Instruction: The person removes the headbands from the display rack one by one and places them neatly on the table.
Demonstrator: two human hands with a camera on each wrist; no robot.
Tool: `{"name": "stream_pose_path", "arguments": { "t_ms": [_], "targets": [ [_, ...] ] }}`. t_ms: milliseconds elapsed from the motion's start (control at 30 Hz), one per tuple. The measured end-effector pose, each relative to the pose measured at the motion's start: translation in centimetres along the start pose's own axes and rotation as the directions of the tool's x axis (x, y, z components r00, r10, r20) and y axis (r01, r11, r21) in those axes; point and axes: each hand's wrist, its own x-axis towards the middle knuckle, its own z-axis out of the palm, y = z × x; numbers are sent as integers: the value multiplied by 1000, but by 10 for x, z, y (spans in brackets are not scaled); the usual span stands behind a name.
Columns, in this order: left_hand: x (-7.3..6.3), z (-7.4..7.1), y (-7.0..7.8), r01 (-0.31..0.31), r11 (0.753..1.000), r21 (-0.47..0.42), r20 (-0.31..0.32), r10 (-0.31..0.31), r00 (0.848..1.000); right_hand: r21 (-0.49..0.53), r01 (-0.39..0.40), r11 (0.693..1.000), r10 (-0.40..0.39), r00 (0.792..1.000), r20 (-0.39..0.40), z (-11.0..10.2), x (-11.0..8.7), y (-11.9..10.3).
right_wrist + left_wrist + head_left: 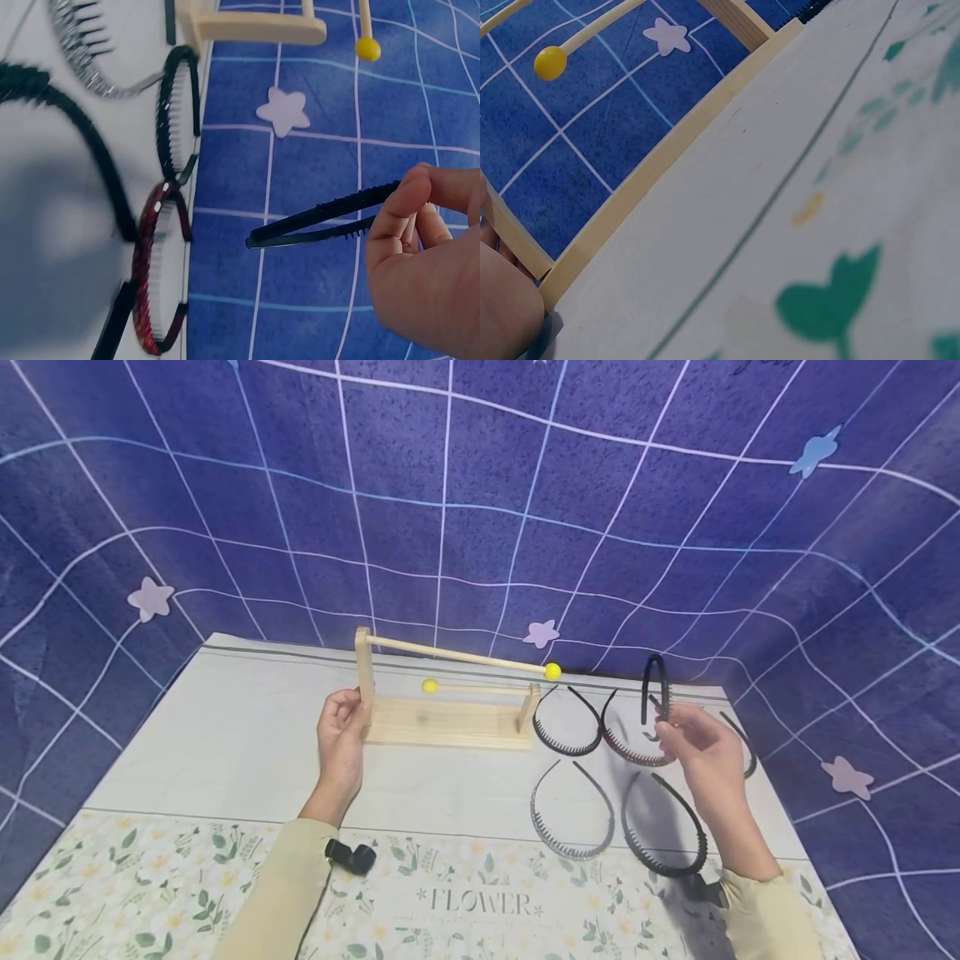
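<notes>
My left hand (341, 739) grips the tall left post (364, 668) of a pale wooden rack (450, 737). The rack has two rods tipped with yellow balls: a high rod (457, 653) pointing right from the tall post, and a lower rod (480, 689) pointing left from a short post (528, 708). Raised above the table at the right, a black toothed headband (322, 215) is pinched between the thumb and fingers of my right hand (708, 752). Both rods are bare. In the left wrist view, only part of the left hand (506, 300) shows.
More headbands lie right of the rack: a black one (567, 750), a dark red one (142, 262), a silvery grey one (611, 814) and another black one (701, 835). One more (752, 760) is partly behind my right hand. A blue gridded cloth (480, 543) rises behind the table.
</notes>
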Motion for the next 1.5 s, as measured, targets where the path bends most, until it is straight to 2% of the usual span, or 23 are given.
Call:
{"name": "stream_pose_path", "arguments": {
  "t_ms": [133,333,533,900,1067,1167,1267,1333,1400,1500],
  "targets": [
    [0,-1,-1,3,1000,7,-3,-3,1000,-12,-13,1000,12,1000,-8,-11,-4,7],
    [0,-2,-2,-8,1000,-9,-3,8,1000,-116,48,992,-48,999,10,-30,-14,14],
    [0,-1,-2,-6,1000,10,1,6,1000,-53,26,998,-25,1000,6,-48,-22,17],
    [1,-1,0,-11,1000,-14,-4,10,1000,61,-65,996,61,996,63,-78,-38,26],
    [0,1,0,-1,1000,-19,-15,1,1000,152,-46,987,37,997,62,-93,-47,40],
    [0,1,-1,-3,1000,-17,-12,3,1000,164,-16,986,7,999,51,-101,-53,50],
    [0,1,-1,-9,1000,-19,-10,9,1000,100,19,995,-25,998,60,-112,-59,58],
    [0,1,0,-12,1000,-15,-6,12,1000,-14,57,998,-56,996,66,-121,-62,64],
    [0,1,0,-14,1000,-16,-3,14,1000,-120,91,989,-82,994,77,-131,-66,70],
    [0,1,0,-14,1000,-10,1,14,1000,-254,145,956,-125,988,92,-144,-71,81]
  ]
}}
